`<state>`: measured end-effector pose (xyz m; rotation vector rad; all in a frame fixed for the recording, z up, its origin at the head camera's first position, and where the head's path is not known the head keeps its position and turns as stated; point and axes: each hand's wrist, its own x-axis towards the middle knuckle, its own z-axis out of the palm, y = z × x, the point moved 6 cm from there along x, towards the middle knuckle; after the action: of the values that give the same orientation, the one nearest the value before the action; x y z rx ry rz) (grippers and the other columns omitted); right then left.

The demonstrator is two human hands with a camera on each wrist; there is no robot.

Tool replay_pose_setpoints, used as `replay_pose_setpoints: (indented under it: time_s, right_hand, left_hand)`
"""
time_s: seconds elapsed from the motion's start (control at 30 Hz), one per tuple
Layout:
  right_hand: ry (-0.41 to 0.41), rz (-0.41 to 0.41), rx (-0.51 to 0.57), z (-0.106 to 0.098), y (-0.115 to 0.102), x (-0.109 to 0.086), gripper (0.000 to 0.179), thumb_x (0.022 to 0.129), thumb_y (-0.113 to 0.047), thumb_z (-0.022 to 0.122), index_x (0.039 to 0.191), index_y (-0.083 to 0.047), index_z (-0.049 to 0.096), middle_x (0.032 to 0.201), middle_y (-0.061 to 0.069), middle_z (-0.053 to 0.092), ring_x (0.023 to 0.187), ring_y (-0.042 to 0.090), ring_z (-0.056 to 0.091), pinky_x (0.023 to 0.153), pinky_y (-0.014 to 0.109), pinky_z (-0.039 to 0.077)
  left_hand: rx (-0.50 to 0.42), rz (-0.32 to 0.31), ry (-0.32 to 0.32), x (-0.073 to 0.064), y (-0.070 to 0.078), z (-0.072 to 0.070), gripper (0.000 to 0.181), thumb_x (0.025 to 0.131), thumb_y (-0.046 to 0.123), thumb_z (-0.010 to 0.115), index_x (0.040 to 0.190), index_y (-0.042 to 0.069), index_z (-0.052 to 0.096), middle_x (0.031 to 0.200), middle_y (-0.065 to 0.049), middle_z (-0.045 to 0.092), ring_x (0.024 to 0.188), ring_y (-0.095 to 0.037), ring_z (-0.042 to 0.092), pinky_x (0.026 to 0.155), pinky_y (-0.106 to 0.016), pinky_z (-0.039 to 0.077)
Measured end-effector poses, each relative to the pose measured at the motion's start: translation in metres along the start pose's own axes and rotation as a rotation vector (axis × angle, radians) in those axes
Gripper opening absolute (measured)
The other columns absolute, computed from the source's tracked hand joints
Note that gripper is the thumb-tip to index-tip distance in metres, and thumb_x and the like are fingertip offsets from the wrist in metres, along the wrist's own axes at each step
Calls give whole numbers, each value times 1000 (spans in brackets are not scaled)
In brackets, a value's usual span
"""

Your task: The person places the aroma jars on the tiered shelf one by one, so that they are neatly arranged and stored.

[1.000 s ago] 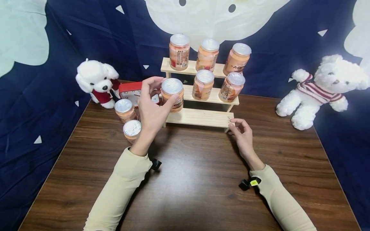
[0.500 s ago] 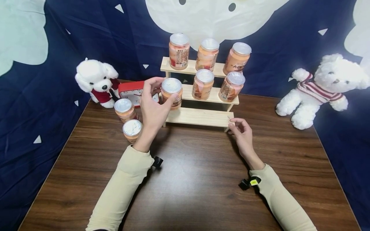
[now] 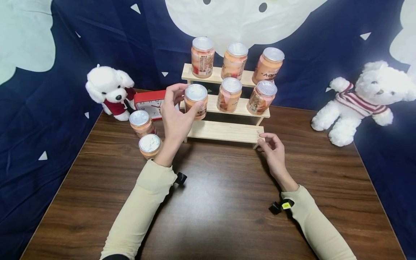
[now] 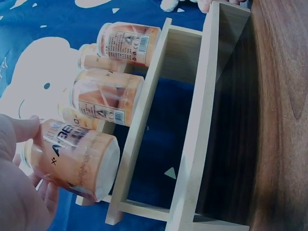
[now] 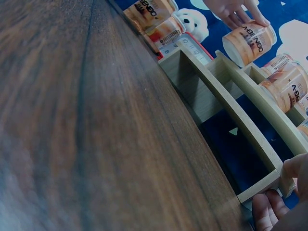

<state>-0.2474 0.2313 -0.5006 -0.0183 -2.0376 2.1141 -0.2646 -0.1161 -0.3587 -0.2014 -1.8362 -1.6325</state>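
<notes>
My left hand holds a jar with an orange label and silver lid, fingers and thumb around its sides. It is upright at the left end of the middle step of a three-step wooden display stand. In the left wrist view, the base of the held jar is close over that step's edge. My right hand pinches the right end of the lowest step, thumb and fingers at its corner. Two similar jars stand farther right on the middle step, and several jars line the top step.
Two more jars stand on the brown wooden table, left of the stand. Behind them are a red clock and a white plush dog. A white teddy bear sits at the right. Dark blue patterned cloth hangs behind.
My left hand has shifted the jar slightly right and back, over the left end of the middle step. The right hand stays at the lowest step's corner.
</notes>
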Motion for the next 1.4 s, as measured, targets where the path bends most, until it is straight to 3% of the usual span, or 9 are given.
replay_pose_setpoints:
  time_s: [0.47,0.73,1.07,1.4]
  right_hand:
    - [0,2,-4,-2,1,0,25,104,6,71,124,18,62,92,1,64,74,10,67,70,21,62]
    - [-3,-4,0,-1,1,0,26,104,6,71,124,19,61,91,-1,64,74,9,66,70,21,62]
    - [1,-12,6,-1,0,0,23,103,7,71,122,18,63,90,2,62,72,10,66,69,21,62]
    - [4,0,15,0,0,0,23,103,7,71,122,17,63,91,1,64,74,10,66,69,21,62]
  left_hand:
    - [-15,2,-14,8,-11,6,41,88,9,95,120,-4,72,138,-12,75,117,-22,71,101,-33,56]
    - [3,1,-22,12,-15,10,41,90,9,93,122,-6,70,142,-15,72,129,-22,67,112,-30,55]
    - [16,15,26,16,-22,12,45,88,10,95,125,-2,75,133,-16,70,121,-20,68,112,-31,57]
    - [23,15,27,19,-27,14,45,89,16,95,126,-1,76,127,-15,73,118,-18,68,109,-34,58]
